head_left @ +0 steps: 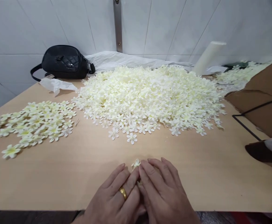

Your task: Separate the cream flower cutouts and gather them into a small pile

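Observation:
At the front edge of the table, my left hand (117,194), with a gold ring on one finger, meets my right hand (163,189). Both are closed, fingertips together around a small white artificial flower (136,163). Part of its petals shows beyond the fingertips; the rest is hidden by my fingers. Past the hands, a large heap of white and pale yellow artificial flowers (149,96) spreads over the table. A smaller, flatter group of flowers (42,119) lies to the left.
Against the tiled wall sit a black bag (62,62) and crumpled white tissue (57,85). A white roll (208,57) leans at the back right. Brown cardboard (264,96) and a black metal frame (245,115) occupy the right side of the wooden table (80,168).

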Tool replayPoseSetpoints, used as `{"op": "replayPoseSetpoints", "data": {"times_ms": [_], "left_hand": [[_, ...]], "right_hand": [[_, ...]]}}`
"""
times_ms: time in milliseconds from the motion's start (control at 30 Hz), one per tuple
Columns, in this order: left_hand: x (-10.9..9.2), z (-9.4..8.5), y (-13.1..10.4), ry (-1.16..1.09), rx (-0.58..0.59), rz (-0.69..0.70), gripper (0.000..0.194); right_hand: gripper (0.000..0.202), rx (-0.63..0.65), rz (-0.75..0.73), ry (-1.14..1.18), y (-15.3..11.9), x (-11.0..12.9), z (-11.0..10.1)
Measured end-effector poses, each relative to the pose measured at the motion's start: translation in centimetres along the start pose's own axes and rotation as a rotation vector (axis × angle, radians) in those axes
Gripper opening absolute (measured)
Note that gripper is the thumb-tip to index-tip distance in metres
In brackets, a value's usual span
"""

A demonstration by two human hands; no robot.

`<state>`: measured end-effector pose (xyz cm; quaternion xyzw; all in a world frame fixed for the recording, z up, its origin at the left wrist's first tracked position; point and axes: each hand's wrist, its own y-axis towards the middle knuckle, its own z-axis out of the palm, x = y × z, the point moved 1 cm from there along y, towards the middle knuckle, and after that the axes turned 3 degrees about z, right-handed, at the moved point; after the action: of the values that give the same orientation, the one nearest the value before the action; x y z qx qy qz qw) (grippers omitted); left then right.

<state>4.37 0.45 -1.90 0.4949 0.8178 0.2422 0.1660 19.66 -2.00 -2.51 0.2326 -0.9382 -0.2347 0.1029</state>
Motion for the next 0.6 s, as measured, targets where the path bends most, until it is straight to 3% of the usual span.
{"op": "replayPoseSetpoints", "data": {"times_ms": [200,367,433,500,600], "left_hand": [[0.7,-0.1,0.4,0.027,0.031,-0.005,0.016],[0.8,-0.4,0.4,0.035,0.050,0.023,0.015],[0.7,-0.4,0.4,0.038,0.059,0.015,0.015],[0.6,-0.1,0.3,0.042,0.049,0.006,0.016],[0.4,0.7,-0.2,0.007,-0.064,-0.024,0.016]], "right_hand": [[0.033,0.021,0.027,0.128,0.1,-0.9,-0.3],[0.041,0.348,0.012,0.194,0.7,-3.1,-2.5],[0.044,0.410,0.060,0.164,1.1,-4.3,-3.1],[0.047,0.378,0.139,0.118,1.2,-5.4,-3.2],[0.045,0.254,0.331,0.009,0.7,-6.4,-2.4]]}}
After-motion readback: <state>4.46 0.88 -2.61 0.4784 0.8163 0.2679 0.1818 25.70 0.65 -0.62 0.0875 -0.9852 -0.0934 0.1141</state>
